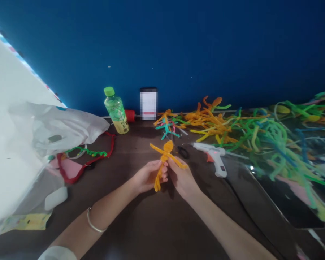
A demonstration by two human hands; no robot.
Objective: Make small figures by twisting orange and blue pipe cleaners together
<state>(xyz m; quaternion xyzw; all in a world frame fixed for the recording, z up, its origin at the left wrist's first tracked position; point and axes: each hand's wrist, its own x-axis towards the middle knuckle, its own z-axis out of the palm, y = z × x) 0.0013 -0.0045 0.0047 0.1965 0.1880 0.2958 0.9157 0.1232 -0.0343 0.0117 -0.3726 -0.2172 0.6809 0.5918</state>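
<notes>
1. The person's bare left hand is near the middle of the view, low above the bench. Its palm is turned to the right side, and its fingers are curled closed.
2. The bare right hand is just beside the left hand, and the two hands almost touch. Its fingers point upward and bend inward.
3. The bare left forearm comes from the lower left, and the bare right forearm comes from the lower right. Both arms slope inward, toward the hands.

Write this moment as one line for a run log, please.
left hand: holds orange pipe-cleaner figure | right hand: holds same figure | nearby: black-handled scissors, white hot glue gun
</notes>
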